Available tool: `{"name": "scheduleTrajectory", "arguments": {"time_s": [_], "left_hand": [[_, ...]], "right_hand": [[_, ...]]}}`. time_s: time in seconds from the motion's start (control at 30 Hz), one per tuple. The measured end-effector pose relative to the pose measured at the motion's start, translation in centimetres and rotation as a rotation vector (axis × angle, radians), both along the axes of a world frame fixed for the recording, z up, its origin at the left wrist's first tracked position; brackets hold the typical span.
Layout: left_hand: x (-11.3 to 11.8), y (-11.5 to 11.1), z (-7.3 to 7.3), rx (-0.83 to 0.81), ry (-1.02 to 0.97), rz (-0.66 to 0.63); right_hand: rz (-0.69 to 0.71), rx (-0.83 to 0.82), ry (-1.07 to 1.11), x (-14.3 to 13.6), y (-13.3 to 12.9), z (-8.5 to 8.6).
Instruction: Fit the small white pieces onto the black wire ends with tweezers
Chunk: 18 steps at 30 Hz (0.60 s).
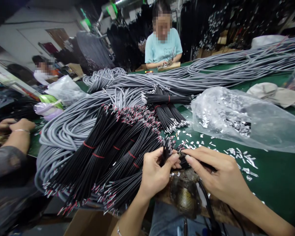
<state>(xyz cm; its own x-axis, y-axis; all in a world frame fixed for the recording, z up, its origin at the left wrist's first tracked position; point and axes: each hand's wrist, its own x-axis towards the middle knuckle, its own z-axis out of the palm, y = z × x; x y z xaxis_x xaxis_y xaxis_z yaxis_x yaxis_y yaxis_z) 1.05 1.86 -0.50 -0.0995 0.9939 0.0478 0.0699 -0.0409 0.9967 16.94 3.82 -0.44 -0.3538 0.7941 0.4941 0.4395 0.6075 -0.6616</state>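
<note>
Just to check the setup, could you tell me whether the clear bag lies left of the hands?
No, the clear bag lies on the table to the right, above the right hand.

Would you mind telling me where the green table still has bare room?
Bare green table lies right of the right hand, below the plastic bag. Left of the left hand, black wire bundles and grey cables crowd everything.

**Your bare hands and forearms**

Your left hand [154,173] and right hand [220,175] are ungloved, and both forearms are bare with no sleeves showing. A thin silvery bracelet [118,231] circles your left wrist near the frame's bottom edge.
</note>
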Motion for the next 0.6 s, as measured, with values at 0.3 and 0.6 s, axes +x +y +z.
{"name": "scheduleTrajectory", "arguments": {"time_s": [0.3, 0.6], "left_hand": [[-0.38, 0.05, -0.13, -0.024, 0.053, -0.146], [0.06, 0.14, 0.11, -0.044, 0.057, -0.090]], "right_hand": [[-0.074, -0.195, 0.146, 0.10, 0.19, -0.03], [-0.028, -0.167, 0.119, -0.02, -0.01, -0.03]]}}
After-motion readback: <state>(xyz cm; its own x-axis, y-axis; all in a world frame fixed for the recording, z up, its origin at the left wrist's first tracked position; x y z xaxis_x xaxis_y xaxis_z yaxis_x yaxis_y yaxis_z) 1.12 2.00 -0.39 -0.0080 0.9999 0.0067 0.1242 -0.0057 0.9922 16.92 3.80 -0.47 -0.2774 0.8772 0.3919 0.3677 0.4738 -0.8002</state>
